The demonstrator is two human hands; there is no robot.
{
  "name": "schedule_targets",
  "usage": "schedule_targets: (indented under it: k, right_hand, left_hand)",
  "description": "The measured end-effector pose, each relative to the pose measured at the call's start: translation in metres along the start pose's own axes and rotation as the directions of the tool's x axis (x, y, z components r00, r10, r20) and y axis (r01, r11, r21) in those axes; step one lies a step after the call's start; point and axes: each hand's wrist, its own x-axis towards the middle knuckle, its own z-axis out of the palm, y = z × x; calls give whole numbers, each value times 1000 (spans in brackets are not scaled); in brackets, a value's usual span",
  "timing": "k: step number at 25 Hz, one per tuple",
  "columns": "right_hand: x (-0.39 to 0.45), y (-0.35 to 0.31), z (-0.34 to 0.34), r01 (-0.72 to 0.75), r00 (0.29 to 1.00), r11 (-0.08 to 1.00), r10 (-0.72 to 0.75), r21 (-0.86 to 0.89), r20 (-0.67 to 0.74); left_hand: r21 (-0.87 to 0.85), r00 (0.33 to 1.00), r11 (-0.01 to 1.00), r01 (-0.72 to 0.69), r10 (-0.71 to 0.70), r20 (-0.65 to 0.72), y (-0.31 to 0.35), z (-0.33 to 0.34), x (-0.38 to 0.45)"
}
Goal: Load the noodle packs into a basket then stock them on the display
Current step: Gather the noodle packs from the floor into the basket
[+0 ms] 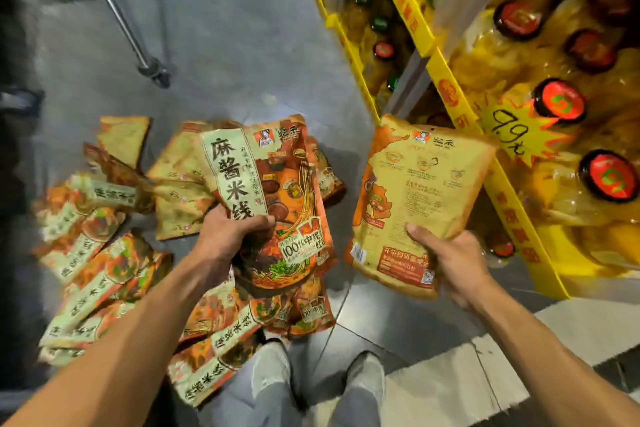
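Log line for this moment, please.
left hand: grips noodle pack, front up | right hand: grips noodle pack, back up | loose packs: on floor | basket: unseen

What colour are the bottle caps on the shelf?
The bottle caps are red with a green swirl, seen in the head view.

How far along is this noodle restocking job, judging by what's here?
Early, it seems. No basket is in view, and nothing looks loaded or stocked yet. In hand: the left hand grips a noodle pack front side up, and the right hand holds another pack back side up. Left to do: the pile of packs lying on the floor.
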Motion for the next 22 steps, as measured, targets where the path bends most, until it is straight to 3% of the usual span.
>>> schedule_targets:
  k: [7, 12, 16, 22]
  right_hand:
    - [-84, -164, 151, 71, 956, 995, -47, -72, 289]
    - [-163, -239, 239, 60, 867, 992, 3, -111, 498]
    - [-244, -283, 304, 58, 694, 981, 93, -184, 714]
    - [-352, -287, 362, 188, 403, 922, 242, -339, 883]
  left_hand:
    - [-150, 973, 981, -125, 92, -212, 137, -138, -149]
    - [-276, 907, 938, -211, 83, -412, 183, -211, -290]
    - [-351, 785, 891, -289, 10, -620, 180, -245, -430]
    - [-464, 570, 773, -432, -165, -805, 120, -229, -612]
